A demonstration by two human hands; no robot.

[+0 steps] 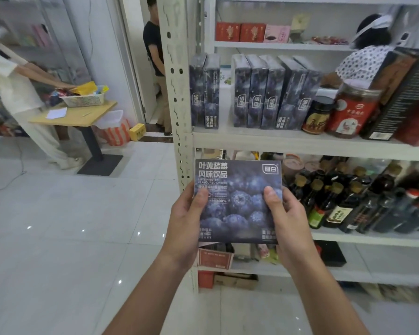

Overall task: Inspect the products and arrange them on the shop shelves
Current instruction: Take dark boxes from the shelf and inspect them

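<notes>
- Both hands grip one blueberry drink box (pixel 237 201): our left hand (pixel 185 213) clasps its left edge and our right hand (pixel 287 213) its right edge, with the thumbs on the printed face.
- We hold the box in the air before the rack, face toward us, its long axis running left to right.
- Its place, we judge, is on the middle shelf (pixel 276 142), almost straight above the hands and slightly nearer our left one, in the opening between two groups of matching boxes. Those stand on end, so ours would need turning.
- We count two boxes in the left group (pixel 205 93). The right group (pixel 271 93) has four or five; overlap hides which.
- Further right, we count two jars (pixel 356 114).
</notes>
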